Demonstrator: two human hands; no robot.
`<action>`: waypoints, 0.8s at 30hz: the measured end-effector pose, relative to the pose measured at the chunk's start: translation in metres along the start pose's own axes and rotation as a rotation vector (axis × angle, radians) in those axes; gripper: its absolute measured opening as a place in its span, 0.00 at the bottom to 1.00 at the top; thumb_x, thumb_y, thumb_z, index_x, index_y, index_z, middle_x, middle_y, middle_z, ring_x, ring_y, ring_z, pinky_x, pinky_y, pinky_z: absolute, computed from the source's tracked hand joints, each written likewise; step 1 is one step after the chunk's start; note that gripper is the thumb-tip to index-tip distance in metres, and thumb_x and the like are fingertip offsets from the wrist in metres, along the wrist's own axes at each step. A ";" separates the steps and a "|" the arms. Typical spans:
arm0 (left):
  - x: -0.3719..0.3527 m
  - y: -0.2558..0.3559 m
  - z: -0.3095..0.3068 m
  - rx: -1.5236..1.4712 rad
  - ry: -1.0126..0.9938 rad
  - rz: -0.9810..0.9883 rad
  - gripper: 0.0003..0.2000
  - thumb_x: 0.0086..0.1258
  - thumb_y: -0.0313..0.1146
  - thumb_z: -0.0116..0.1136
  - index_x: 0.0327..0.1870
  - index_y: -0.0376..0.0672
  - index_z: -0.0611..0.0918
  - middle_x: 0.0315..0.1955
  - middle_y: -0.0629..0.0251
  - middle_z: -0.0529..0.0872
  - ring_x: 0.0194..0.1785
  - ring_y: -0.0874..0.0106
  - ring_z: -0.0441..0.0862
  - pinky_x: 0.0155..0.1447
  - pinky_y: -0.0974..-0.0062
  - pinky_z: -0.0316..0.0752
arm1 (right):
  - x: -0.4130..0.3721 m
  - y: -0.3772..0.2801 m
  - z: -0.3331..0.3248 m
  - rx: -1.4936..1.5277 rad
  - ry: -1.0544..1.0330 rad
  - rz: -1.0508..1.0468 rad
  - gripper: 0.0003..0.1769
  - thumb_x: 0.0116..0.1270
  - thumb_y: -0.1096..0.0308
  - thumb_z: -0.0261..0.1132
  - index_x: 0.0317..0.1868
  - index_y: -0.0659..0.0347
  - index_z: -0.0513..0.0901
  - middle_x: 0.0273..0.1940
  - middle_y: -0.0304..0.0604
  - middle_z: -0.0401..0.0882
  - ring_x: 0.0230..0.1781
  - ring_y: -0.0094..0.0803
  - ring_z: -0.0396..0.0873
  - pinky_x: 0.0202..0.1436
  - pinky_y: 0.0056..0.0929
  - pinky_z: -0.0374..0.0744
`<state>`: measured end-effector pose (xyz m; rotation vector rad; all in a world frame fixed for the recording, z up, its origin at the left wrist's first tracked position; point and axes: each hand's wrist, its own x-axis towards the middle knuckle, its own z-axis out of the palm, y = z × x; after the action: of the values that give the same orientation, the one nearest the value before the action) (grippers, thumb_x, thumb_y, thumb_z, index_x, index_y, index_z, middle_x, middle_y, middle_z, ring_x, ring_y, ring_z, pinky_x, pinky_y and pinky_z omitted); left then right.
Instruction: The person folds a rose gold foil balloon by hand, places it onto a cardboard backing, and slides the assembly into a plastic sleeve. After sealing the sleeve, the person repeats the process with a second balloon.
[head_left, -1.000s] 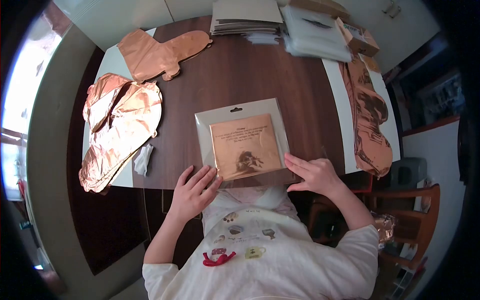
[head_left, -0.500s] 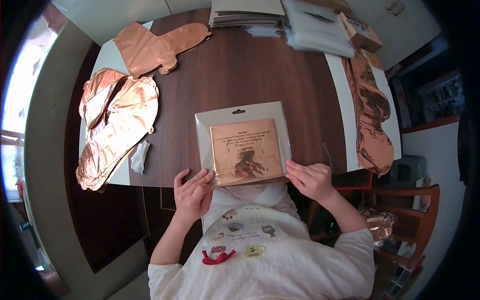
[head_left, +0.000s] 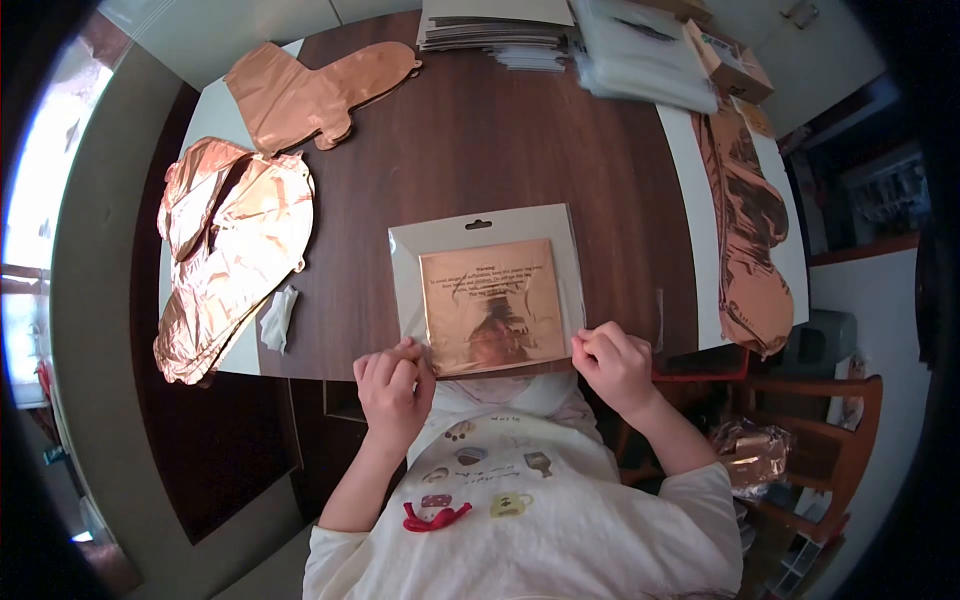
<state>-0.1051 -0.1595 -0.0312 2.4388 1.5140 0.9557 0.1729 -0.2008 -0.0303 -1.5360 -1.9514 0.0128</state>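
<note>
A clear plastic bag (head_left: 408, 300) with a pale card (head_left: 500, 230) and a folded copper-coloured foil balloon (head_left: 495, 330) inside lies at the table's near edge. Warning text is printed on the bag, and a hang slot shows at its far edge. My left hand (head_left: 395, 392) is closed at the bag's near left corner, thumb and fingers pinched on the edge. At the near right corner, my right hand (head_left: 617, 370) pinches the other edge, its fingers curled. The fingertips of both hands are partly hidden.
Copper foil balloons (head_left: 240, 235) lie flat on the left, with others (head_left: 745, 230) on the right. A crumpled white tissue (head_left: 279, 318) sits near the left hand. At the back are stacked cards (head_left: 495, 25), plastic bags (head_left: 645, 60) and a cardboard box (head_left: 730, 60).
Both hands have curled their fingers more tightly at the bag's near corners. The bag has stayed nearly in place; the view has shifted slightly.
</note>
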 end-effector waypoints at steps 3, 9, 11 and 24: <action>-0.002 -0.002 0.003 -0.100 0.022 -0.130 0.10 0.53 0.20 0.65 0.33 0.40 0.76 0.41 0.59 0.82 0.42 0.62 0.81 0.45 0.67 0.75 | 0.001 -0.003 -0.002 -0.010 -0.022 0.079 0.13 0.55 0.72 0.70 0.27 0.56 0.71 0.28 0.37 0.77 0.19 0.36 0.79 0.20 0.32 0.77; -0.006 -0.010 0.003 -0.111 0.046 -0.165 0.13 0.51 0.20 0.66 0.38 0.41 0.77 0.48 0.56 0.79 0.51 0.58 0.80 0.54 0.64 0.76 | -0.004 -0.007 0.000 -0.108 -0.009 0.099 0.09 0.58 0.72 0.67 0.38 0.57 0.75 0.38 0.38 0.80 0.20 0.38 0.80 0.22 0.34 0.79; -0.011 -0.014 0.006 -0.070 0.089 -0.081 0.15 0.52 0.21 0.66 0.42 0.41 0.78 0.50 0.56 0.79 0.56 0.57 0.77 0.57 0.61 0.73 | -0.004 -0.006 -0.001 -0.134 -0.008 0.079 0.09 0.59 0.72 0.65 0.41 0.57 0.79 0.42 0.37 0.81 0.20 0.36 0.80 0.23 0.33 0.79; -0.006 0.044 0.017 0.124 -0.353 0.193 0.33 0.58 0.46 0.63 0.66 0.46 0.72 0.66 0.64 0.72 0.71 0.64 0.65 0.72 0.58 0.56 | 0.003 -0.024 -0.004 -0.185 -0.143 -0.169 0.16 0.58 0.71 0.62 0.46 0.53 0.87 0.51 0.32 0.84 0.17 0.21 0.72 0.22 0.21 0.74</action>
<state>-0.0634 -0.1822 -0.0295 2.6977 1.2693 0.4296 0.1535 -0.2071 -0.0165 -1.5154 -2.2441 -0.1369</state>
